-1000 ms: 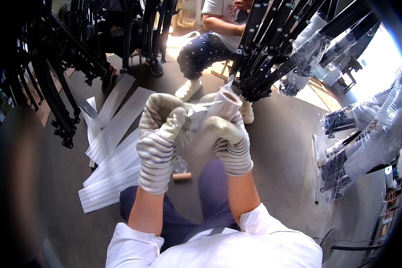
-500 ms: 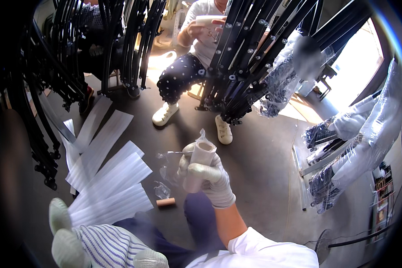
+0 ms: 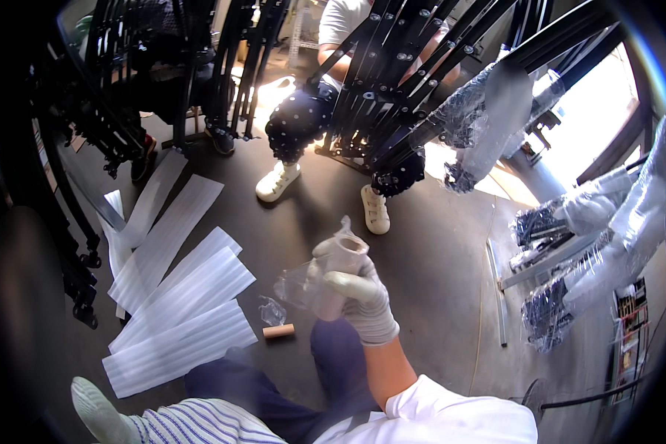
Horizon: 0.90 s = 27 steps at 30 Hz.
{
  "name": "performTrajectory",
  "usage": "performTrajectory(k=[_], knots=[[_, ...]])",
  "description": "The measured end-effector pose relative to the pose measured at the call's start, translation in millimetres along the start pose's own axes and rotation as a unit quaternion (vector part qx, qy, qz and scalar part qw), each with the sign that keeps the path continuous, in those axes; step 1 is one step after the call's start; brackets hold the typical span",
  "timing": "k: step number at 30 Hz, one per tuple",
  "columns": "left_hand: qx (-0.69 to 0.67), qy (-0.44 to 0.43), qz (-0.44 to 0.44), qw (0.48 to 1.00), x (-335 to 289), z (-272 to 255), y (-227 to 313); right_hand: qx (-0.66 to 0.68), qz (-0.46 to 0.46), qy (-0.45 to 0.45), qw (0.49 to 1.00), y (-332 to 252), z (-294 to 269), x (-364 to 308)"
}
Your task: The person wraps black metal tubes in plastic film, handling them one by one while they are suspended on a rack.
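Note:
My right hand (image 3: 366, 300), in a pale knit glove, is wrapped round a roll of clear stretch film (image 3: 342, 260) and holds it tilted up above my knees. A loose flap of film (image 3: 294, 286) trails from the roll's left side. At the lower left, my left hand (image 3: 177, 425) wears a glove with blue stripes on the back. One finger of it is stretched out with nothing against it; the others are cut off by the frame edge. Nearest to it lie white foam strips (image 3: 185, 340), fanned out on the floor.
An orange-brown tube (image 3: 278, 331) and a crumpled scrap of film (image 3: 273, 311) lie on the floor (image 3: 436, 288). Black metal frames (image 3: 381, 81) stand ahead, with a seated person (image 3: 300, 122) behind them. Film-wrapped parts (image 3: 592, 229) stand at right.
My left hand has drawn down and left, partly out of view, uncovering the foam strips' near ends. The roll has shifted slightly right, with a wider flap of film loose. The other person's hands are now behind the frames.

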<state>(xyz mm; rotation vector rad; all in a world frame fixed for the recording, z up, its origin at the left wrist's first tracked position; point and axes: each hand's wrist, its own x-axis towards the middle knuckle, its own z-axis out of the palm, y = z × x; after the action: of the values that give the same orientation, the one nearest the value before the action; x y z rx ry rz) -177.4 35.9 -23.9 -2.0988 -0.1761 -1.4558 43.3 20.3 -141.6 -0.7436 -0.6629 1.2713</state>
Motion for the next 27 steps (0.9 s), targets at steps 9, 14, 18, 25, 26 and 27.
performTrajectory(k=[9,14,18,25,26,27], knots=[[-0.271,0.046,-0.529,0.803,-3.5,80.2,17.3,-0.047,0.072,-0.011,0.996,44.9,-63.4,12.5],[-0.129,-0.364,-0.281,0.879,-51.1,96.2,17.0,0.129,0.227,-0.07,0.963,104.2,-117.7,0.9],[-0.27,-0.45,-0.263,0.809,-53.4,123.7,38.7,0.288,0.131,-0.162,0.935,97.7,-110.6,-20.1],[-0.536,-0.324,-0.329,0.706,-37.9,127.9,72.2,0.166,-0.102,-0.199,0.96,20.1,-51.5,-19.6],[-0.594,-0.293,-0.381,0.646,-32.2,125.0,76.9,0.181,-0.118,-0.14,0.966,11.8,-45.4,-27.5],[-0.627,-0.247,-0.395,0.625,-26.9,124.8,82.3,0.149,-0.142,-0.169,0.964,-3.3,-34.3,-26.7]])
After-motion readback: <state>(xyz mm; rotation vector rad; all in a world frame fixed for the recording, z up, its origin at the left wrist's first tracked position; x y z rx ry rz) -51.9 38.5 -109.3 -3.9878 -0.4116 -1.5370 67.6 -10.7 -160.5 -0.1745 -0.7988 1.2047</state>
